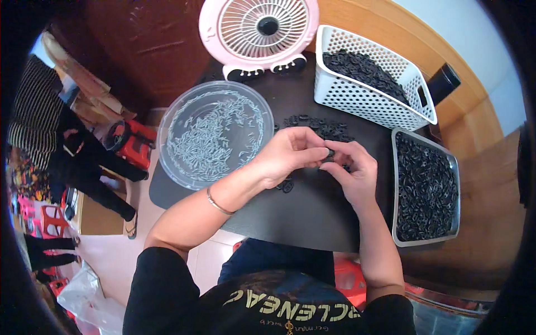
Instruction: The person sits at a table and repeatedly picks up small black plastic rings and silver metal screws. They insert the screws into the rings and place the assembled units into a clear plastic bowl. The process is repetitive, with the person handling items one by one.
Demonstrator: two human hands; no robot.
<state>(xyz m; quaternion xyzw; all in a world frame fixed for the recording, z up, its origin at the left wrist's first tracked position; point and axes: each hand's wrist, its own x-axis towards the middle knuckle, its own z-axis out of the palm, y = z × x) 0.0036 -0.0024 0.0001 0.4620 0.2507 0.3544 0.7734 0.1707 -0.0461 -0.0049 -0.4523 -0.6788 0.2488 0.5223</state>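
Above the dark table (268, 220) my hands meet at a small black part (330, 152), mostly hidden by my fingertips. My left hand (290, 153) pinches it between thumb and fingers. From the other side, my right hand (356, 170) closes on it with thumb and forefinger. Just beyond my hands lies a loose pile of small black parts (321, 125); a few more lie below my left wrist. To the left stands a round clear plastic tub (169, 159) with many thin silvery pin-like pieces (201, 148).
A white perforated basket (357, 106) of black parts stands at the back right. Nearer, a shallow tray (396, 184) of black parts sits at the table's right edge. A pink fan (211, 28) is at the back. Two people (50, 128) are off to the left.
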